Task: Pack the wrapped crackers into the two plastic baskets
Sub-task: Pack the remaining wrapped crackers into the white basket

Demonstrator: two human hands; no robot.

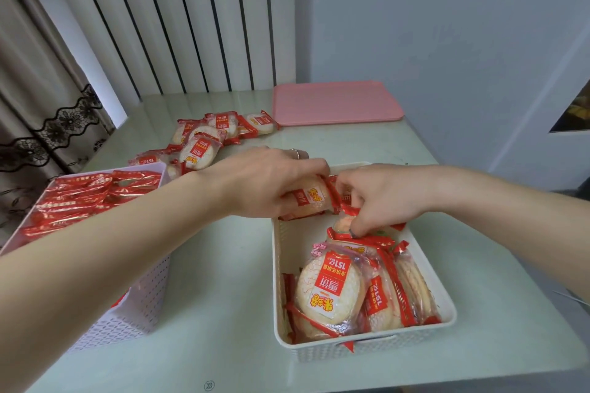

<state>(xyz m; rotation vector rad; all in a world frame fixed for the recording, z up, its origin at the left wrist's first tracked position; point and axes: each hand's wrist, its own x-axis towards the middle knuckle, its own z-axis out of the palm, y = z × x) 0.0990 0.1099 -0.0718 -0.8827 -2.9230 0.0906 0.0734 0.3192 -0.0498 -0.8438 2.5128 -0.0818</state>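
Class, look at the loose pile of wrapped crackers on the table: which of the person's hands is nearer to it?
Left. The left hand sits just in front of the loose pile, gripping a cracker packet. The right hand is farther right, over the cream basket.

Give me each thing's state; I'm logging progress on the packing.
Pink basket: packed full.
White basket: partly filled, far end being loaded.
Loose crackers: piled on the table, unpacked.
Pink tray: bare.
Left hand: holding a cracker over the white basket.
Right hand: pinching a pack in the basket.
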